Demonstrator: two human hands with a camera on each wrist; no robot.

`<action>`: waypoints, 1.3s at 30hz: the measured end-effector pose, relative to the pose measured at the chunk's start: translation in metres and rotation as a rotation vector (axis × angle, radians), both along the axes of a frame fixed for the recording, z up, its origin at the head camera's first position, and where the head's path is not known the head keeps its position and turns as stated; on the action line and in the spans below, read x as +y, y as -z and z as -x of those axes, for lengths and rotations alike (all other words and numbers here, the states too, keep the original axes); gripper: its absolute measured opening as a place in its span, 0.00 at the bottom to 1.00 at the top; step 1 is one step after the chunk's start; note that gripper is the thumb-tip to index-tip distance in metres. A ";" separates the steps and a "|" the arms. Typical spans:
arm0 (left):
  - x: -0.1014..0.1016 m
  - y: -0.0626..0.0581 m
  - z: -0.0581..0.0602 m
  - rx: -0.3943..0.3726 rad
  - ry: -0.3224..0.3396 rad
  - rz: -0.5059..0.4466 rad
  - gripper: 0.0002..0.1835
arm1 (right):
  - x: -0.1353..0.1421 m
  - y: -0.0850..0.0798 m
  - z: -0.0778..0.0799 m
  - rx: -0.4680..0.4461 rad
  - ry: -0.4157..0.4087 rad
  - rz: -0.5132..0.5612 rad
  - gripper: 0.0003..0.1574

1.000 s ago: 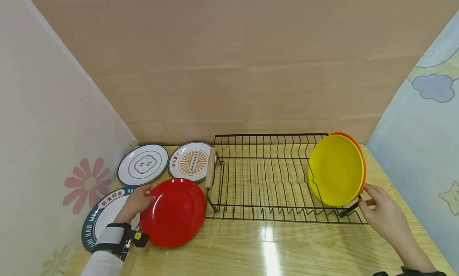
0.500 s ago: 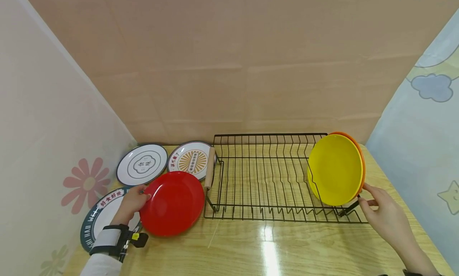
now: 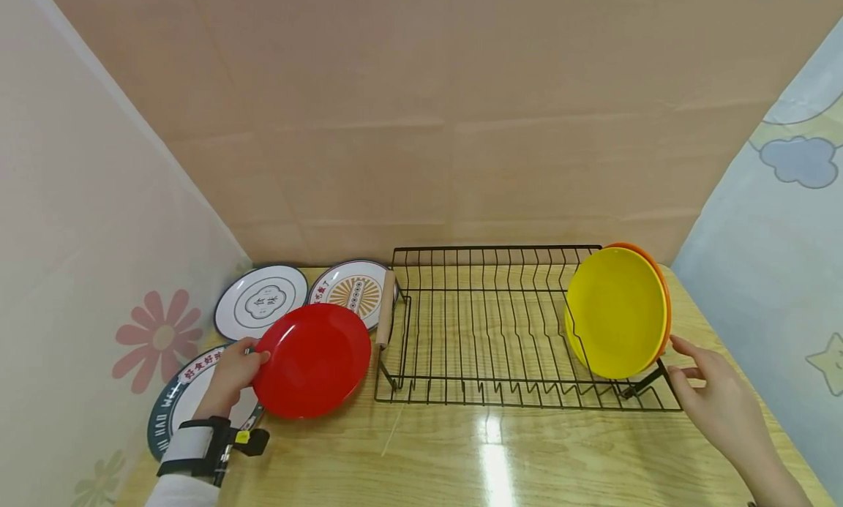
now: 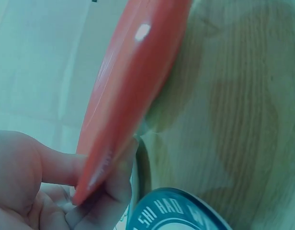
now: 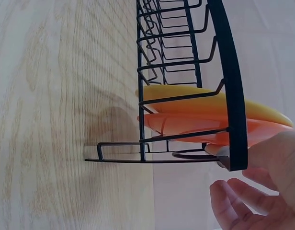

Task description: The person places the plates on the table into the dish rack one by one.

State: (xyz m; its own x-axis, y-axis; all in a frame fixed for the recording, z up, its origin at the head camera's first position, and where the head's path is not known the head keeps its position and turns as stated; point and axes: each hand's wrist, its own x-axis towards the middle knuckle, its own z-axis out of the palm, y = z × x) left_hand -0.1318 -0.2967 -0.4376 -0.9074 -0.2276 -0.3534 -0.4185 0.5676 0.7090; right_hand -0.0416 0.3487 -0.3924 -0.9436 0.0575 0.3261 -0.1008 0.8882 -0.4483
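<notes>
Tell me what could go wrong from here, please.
The glossy red round plate might slip, since the left hand pinches it by one edge. If dropped, it could hit the white round plate with the green lettered rim. The yellow round dish leaning in the black wire rack may shift if bumped.

Bare left hand (image 3: 227,372), bare right hand (image 3: 721,397). From over here the left sleeve (image 3: 183,491) reads plain white, ending at a wrist strap (image 3: 189,442): whitish panel between black bands. Boxy black module (image 3: 253,443) sticks out inboard, small yellow mark (image 3: 242,437) on it. Thin dark bit (image 3: 222,467) underneath, too small to ID. Right forearm (image 3: 767,467) looks bare.
</notes>
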 end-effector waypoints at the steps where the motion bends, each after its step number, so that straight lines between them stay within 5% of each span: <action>1: 0.001 -0.002 -0.001 0.008 -0.003 -0.001 0.22 | 0.000 0.000 0.000 0.005 -0.001 0.002 0.26; 29: 0.014 -0.044 -0.008 0.149 -0.069 -0.081 0.25 | -0.006 -0.014 -0.006 0.089 0.020 0.034 0.27; 39: 0.022 -0.054 -0.008 0.165 -0.064 -0.117 0.26 | -0.016 -0.029 -0.007 0.190 0.064 0.079 0.25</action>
State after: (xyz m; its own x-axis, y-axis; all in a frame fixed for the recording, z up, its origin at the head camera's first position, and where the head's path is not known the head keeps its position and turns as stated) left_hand -0.1238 -0.2748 -0.3833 -0.9402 -0.2524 -0.2288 -0.3239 0.4537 0.8302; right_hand -0.0344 0.3324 -0.3631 -0.8590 0.1482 0.4900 -0.1346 0.8581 -0.4955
